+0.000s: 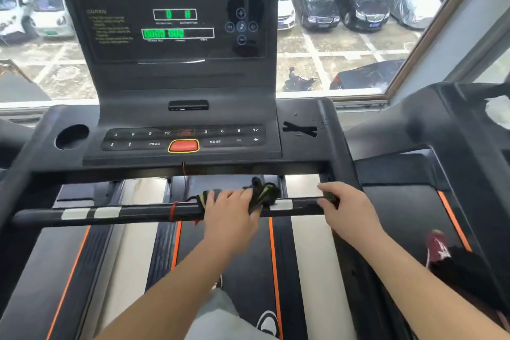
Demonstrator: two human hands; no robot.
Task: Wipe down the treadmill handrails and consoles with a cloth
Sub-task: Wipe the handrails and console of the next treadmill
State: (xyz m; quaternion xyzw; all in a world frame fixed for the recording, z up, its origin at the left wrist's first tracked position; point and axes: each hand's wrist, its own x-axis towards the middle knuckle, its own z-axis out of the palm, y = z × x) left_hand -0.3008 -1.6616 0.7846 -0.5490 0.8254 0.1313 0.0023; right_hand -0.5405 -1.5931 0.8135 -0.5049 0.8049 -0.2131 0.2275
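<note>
A black front handrail (132,212) with silver sensor patches runs across the treadmill below the console (185,140). My left hand (229,212) lies over the middle of the bar and holds a dark cloth with green edging (263,192) against it. The cloth bunches up past my fingertips. My right hand (345,208) grips the same bar near its right end, fingers curled over the top. The upright display panel (171,13) shows green readouts. A red stop button (183,145) sits mid-console.
A round cup holder (72,136) is at the console's left. A second treadmill's dark frame (447,124) stands close on the right, with a white crumpled thing (498,111) on it. A red cord (174,211) wraps the bar. Behind is a window over parked cars. My shoe (267,321) is on the belt.
</note>
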